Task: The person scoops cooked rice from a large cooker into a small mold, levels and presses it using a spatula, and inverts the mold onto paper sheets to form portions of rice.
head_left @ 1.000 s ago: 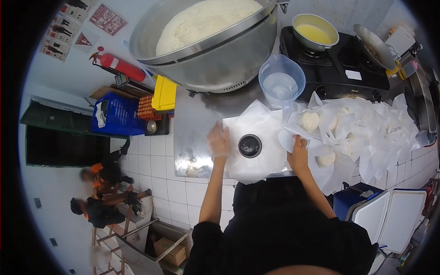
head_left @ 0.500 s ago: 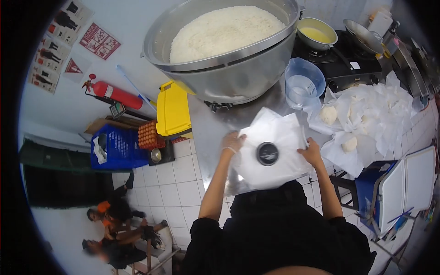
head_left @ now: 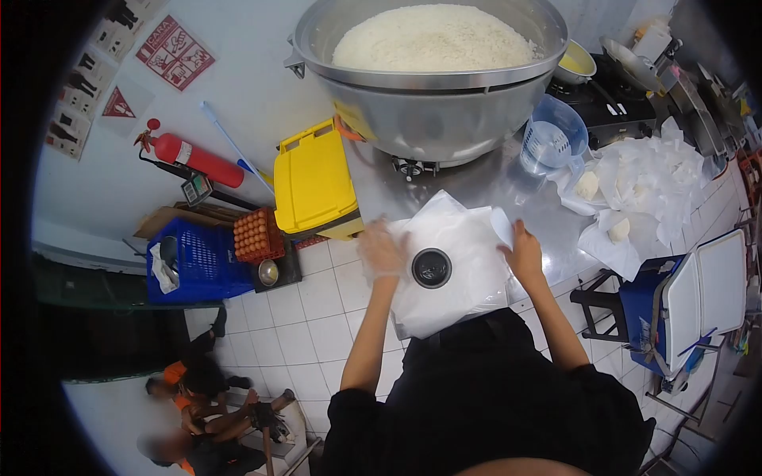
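White paper sheets [head_left: 460, 309] lie in a messy stack on the shiny metal table [head_left: 548, 230], right in front of the person. A small, round black bowl [head_left: 432, 268] sits on the stack. Think of that bowl as the middle of a clock. The left hand [head_left: 382, 250] is between 9 and 10 o'clock, at the edge of the stack. It is blurry, but it looks open, with its fingers apart. The right hand [head_left: 524, 254] is near 3 o'clock, with bent fingers by a corner of paper that sticks up. I cannot tell if it pinches it. At 12 o'clock is a big metal pot [head_left: 444, 111] full of white grains [head_left: 432, 36]. A see-through blue jug [head_left: 553, 135] is between 1 and 2. Round white balls [head_left: 587, 186] sit in crumpled papers [head_left: 659, 174] at 2. A yellow bin [head_left: 313, 182] is at 10.
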The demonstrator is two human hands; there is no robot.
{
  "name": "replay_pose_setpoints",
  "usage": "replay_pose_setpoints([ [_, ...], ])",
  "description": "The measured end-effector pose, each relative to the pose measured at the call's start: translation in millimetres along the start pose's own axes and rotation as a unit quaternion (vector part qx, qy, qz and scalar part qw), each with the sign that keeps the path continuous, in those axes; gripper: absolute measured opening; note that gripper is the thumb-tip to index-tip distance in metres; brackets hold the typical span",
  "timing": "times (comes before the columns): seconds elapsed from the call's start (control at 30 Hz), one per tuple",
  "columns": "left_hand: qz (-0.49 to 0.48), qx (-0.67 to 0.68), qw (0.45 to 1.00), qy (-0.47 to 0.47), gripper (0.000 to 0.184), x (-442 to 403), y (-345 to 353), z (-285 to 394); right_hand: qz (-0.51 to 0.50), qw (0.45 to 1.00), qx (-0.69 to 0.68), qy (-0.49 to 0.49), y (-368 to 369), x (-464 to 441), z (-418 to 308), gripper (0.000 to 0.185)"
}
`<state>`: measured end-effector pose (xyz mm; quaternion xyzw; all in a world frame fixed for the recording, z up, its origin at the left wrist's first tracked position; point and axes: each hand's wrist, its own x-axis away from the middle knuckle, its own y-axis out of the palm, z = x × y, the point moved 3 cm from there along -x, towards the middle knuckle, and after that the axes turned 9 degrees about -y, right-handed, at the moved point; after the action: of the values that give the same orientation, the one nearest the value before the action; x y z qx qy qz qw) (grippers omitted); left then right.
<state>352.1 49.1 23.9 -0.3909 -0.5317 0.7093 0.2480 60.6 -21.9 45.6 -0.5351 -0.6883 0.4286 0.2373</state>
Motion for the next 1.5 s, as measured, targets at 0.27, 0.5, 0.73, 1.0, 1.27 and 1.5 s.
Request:
replay_pose_setpoints([
  [0.27, -0.285, 0.091, 0.953, 0.047, 0.099, 78.0, -23.2, 43.8, -0.088, 0.988, 0.019, -0.129, 108.7, -76.0, -31.0, 0.039],
  [0.5, -0.309, 0.103, 0.945, -0.026, 0.087, 68.4, -25.2, 49.6, 0.021, 0.980, -0.041, -0.193, 104.9, -60.8, -32.2, 0.031],
  [0.73, -0.245, 0.169, 0.953, 0.058, 0.083, 75.8, -32.5, 43.1, -0.143, 0.962, -0.225, -0.058, 90.3, -55.1, -29.2, 0.040],
  [1.0, -0.226, 0.337, 0.910, 0.087, 0.086, 59.6, -63.8, 42.5, -0.281, 0.896, -0.340, -0.050, 101.5, -88.3, -11.2, 0.061],
  [1.27, -0.333, 0.818, 0.452, -0.121, 0.088, -39.1, -32.2, 0.0, -0.308, 0.792, -0.501, 0.163, 58.3, -74.5, -23.3, 0.050],
  [1.5, -0.574, 0.726, 0.312, -0.214, 0.059, -67.7, 58.7, 34.6, -0.315, 0.789, -0.503, 0.159, 56.2, -41.9, 10.3, 0.033],
])
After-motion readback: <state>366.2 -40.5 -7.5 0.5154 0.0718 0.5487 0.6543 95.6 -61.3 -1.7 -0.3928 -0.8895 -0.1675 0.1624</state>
